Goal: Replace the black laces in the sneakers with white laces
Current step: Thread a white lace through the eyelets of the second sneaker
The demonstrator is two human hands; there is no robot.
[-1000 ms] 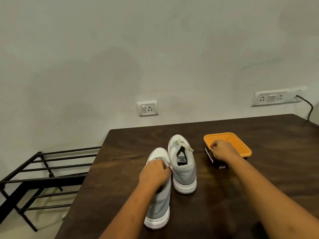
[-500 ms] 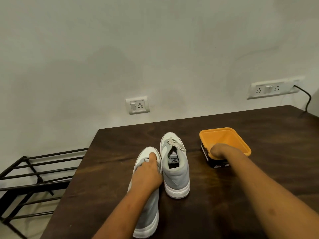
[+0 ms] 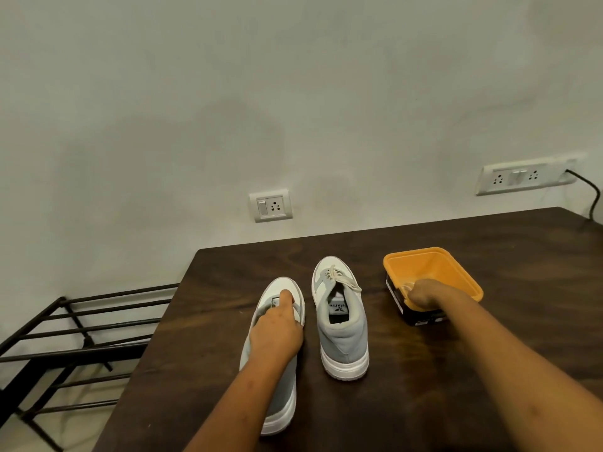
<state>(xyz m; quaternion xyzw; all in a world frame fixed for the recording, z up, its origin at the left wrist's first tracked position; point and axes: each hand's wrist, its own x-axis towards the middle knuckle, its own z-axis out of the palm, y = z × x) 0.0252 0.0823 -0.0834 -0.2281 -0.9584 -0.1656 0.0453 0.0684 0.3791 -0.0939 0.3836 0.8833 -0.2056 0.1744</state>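
We are steadying the left sneaker (image 3: 277,285) on the tabletop (image 3: 456,370) with the left hand (image 3: 277,334), one finger stretched along the tongue. Whether the other fingers are gripping, we cannot tell. The right hand (image 3: 424,295) is curling inside the orange tub (image 3: 414,251) at the right, pinching what looks like a white lace (image 3: 406,286). We are advising a slow, straight lift, keeping the lace off the rim. The right sneaker (image 3: 341,334) is standing between them, laced in a pale lace.
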